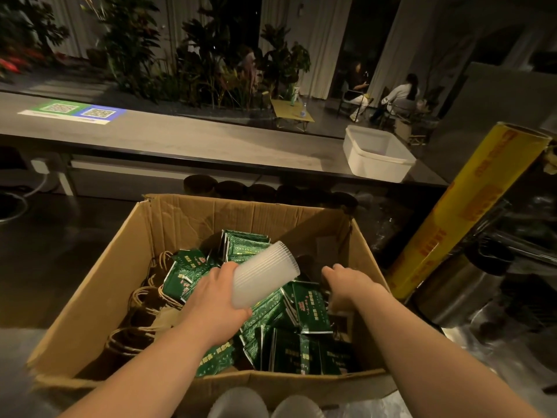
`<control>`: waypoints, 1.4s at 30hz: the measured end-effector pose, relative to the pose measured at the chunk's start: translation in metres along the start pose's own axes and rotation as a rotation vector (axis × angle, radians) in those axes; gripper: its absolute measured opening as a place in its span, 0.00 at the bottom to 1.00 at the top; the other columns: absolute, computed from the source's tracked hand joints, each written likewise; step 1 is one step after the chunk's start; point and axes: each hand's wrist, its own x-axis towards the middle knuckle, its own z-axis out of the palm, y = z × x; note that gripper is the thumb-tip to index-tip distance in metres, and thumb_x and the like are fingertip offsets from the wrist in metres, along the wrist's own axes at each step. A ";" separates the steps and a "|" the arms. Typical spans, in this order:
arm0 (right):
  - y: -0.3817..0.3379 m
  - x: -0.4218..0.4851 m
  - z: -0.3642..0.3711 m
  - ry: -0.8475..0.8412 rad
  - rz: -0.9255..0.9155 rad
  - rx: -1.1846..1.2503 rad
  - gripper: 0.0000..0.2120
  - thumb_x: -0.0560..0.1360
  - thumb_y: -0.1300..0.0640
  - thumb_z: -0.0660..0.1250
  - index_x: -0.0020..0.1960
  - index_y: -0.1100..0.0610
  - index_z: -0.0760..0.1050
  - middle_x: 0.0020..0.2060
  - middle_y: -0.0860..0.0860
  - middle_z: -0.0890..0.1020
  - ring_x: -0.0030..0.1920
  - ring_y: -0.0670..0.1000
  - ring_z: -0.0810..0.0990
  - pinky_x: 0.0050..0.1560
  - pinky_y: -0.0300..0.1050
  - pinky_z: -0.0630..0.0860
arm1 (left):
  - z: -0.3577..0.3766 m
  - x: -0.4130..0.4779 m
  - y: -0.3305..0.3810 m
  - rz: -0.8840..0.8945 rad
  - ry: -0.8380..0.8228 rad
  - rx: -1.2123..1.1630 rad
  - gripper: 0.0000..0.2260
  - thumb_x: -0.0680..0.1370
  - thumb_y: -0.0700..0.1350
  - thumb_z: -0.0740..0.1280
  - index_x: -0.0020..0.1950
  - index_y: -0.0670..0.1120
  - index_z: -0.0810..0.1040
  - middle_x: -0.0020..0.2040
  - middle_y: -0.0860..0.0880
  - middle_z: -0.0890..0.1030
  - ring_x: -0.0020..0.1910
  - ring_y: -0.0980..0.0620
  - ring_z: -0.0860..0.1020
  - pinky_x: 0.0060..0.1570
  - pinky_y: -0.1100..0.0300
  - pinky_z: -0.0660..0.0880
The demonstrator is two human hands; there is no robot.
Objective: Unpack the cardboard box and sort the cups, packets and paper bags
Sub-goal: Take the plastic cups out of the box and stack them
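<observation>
An open cardboard box (168, 236) stands in front of me. Inside lie several green packets (307, 303) in the middle and right, and brown paper bags (141, 321) with twisted handles along the left wall. My left hand (217, 297) grips a stack of clear plastic cups (265, 274), tilted with the rims pointing up and right, above the packets. My right hand (346, 285) reaches down into the right side of the box with its fingers curled; what they hold is hidden. Two more clear cup stacks (265, 404) show at the bottom edge.
A big yellow roll of wrap (470, 212) leans to the right of the box. A steel cylinder (455, 285) stands beside it. A white plastic tub (376, 155) sits on the long grey counter (180, 137) behind. Dark round lids (229, 187) line up behind the box.
</observation>
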 end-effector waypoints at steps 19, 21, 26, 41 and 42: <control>-0.039 -0.022 -0.021 0.059 -0.261 1.804 0.11 0.83 0.59 0.63 0.63 0.57 0.79 0.65 0.57 0.79 0.68 0.56 0.76 0.72 0.57 0.72 | 0.001 -0.003 0.000 0.024 -0.002 -0.021 0.37 0.72 0.56 0.76 0.72 0.58 0.58 0.63 0.55 0.67 0.59 0.52 0.68 0.62 0.48 0.73; -0.043 -0.020 -0.018 0.001 -0.289 1.741 0.17 0.82 0.51 0.65 0.68 0.55 0.76 0.68 0.55 0.77 0.70 0.55 0.74 0.72 0.55 0.72 | 0.001 -0.002 0.001 0.013 0.000 -0.031 0.37 0.72 0.56 0.76 0.72 0.58 0.58 0.63 0.55 0.68 0.59 0.51 0.69 0.62 0.48 0.73; -0.047 -0.010 -0.007 -0.149 -0.320 1.452 0.44 0.73 0.27 0.61 0.81 0.50 0.60 0.74 0.45 0.64 0.74 0.48 0.60 0.78 0.61 0.58 | 0.000 -0.001 0.000 -0.025 0.015 -0.005 0.35 0.73 0.56 0.76 0.73 0.57 0.58 0.64 0.53 0.68 0.61 0.49 0.69 0.60 0.48 0.73; -0.002 0.042 0.013 0.501 0.380 1.349 0.18 0.80 0.61 0.69 0.69 0.53 0.72 0.47 0.52 0.82 0.46 0.52 0.83 0.44 0.47 0.81 | -0.003 0.000 0.001 -0.059 0.064 0.022 0.32 0.72 0.55 0.75 0.69 0.55 0.62 0.60 0.52 0.69 0.56 0.50 0.69 0.57 0.52 0.72; -0.001 0.039 0.011 0.512 0.366 1.345 0.12 0.81 0.59 0.69 0.64 0.53 0.76 0.46 0.51 0.82 0.46 0.52 0.83 0.42 0.45 0.80 | -0.002 0.000 0.001 -0.056 0.063 0.022 0.31 0.72 0.55 0.75 0.69 0.56 0.62 0.60 0.52 0.69 0.56 0.50 0.69 0.57 0.52 0.72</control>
